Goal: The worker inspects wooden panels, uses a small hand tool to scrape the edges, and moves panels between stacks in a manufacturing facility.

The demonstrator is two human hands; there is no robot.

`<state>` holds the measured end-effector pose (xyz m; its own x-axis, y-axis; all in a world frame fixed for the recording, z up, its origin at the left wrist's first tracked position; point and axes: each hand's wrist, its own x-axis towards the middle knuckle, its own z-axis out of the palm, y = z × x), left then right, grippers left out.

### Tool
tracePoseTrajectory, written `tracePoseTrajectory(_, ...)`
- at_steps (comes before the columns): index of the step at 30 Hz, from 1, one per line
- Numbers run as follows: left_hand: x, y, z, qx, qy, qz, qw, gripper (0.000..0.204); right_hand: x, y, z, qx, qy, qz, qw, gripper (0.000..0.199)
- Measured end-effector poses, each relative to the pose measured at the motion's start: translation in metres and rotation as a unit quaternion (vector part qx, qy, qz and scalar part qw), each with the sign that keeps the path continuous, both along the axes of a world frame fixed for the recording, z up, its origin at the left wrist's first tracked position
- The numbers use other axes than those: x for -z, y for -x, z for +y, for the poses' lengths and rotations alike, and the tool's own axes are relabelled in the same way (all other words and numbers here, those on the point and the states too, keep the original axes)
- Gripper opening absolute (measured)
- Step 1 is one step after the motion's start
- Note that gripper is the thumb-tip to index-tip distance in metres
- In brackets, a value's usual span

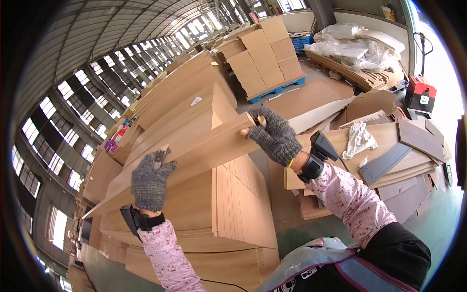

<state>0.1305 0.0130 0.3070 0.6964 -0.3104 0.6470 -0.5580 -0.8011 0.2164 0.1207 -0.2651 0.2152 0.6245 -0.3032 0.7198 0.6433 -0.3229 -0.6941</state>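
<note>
A long, thin wood-grain board (206, 155) slants across the front of me, its right end higher in the view. My left hand (150, 181), in a grey knitted glove with bare fingertips, is closed on the board's edge toward its left part. Close to the right end, my right hand (275, 137), gloved the same way, grips the board with thumb and fingers. Under and behind it stands a tall stack of similar boards (245, 202), whose layered ends face me. The palm sides of both hands are mostly hidden.
Brown cardboard stacks (262, 56) stand on a blue pallet (277, 89) at the far side. Offcut panels (377, 160) with crumpled white plastic (359, 139) lie to the right. Beyond are a plastic-covered pile (352, 46) and a red-and-black machine (421, 95). More board stacks (170, 80) extend far left.
</note>
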Motion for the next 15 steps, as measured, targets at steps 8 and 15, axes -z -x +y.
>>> tracePoseTrajectory(8, -0.025, -0.035, -0.008, -0.024, -0.003, 0.019, 1.0, 0.034, -0.022, -0.018, -0.005, 0.025, 0.001, 0.026, 0.999, 0.041)
tracePoseTrajectory(15, -0.046, -0.051, -0.015, -0.034, -0.036, 0.041, 0.998, 0.038, -0.033, -0.036, -0.009, 0.03, 0.01, 0.05, 0.998, 0.038)
